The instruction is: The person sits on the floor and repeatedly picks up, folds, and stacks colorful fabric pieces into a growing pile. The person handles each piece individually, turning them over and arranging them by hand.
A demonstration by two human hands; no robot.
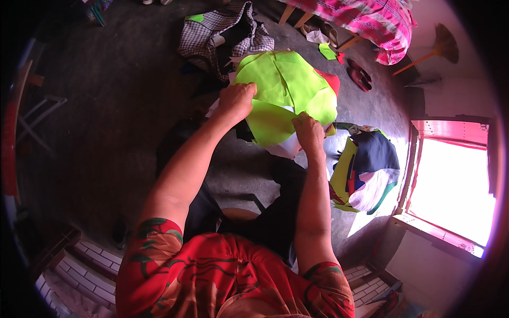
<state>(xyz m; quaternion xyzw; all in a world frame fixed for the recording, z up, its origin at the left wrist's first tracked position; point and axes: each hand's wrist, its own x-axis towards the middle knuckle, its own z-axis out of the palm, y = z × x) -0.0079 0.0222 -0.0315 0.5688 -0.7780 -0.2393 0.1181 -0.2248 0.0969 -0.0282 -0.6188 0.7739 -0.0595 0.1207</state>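
Observation:
Bright yellow-green fabric pieces (pixel 275 79) lie in a pile in front of me, with red cloth (pixel 330 80) showing at the right side and pale cloth (pixel 289 146) under the near edge. My left hand (pixel 237 100) is closed on the left edge of a yellow-green piece. At the near right, my right hand (pixel 308 131) pinches the edge of the same or a neighbouring piece; which one I cannot tell. The near part of the fabric hangs between both hands. What supports the pile is hidden beneath it.
A checkered cloth bundle (pixel 209 40) lies on the dark floor beyond the pile. To the right sits a heap of mixed fabric (pixel 371 164) near a bright window (pixel 450 180). Dark red slippers (pixel 359 76), a broom (pixel 444 45) and a pink-covered bed (pixel 360 18) are at the far right.

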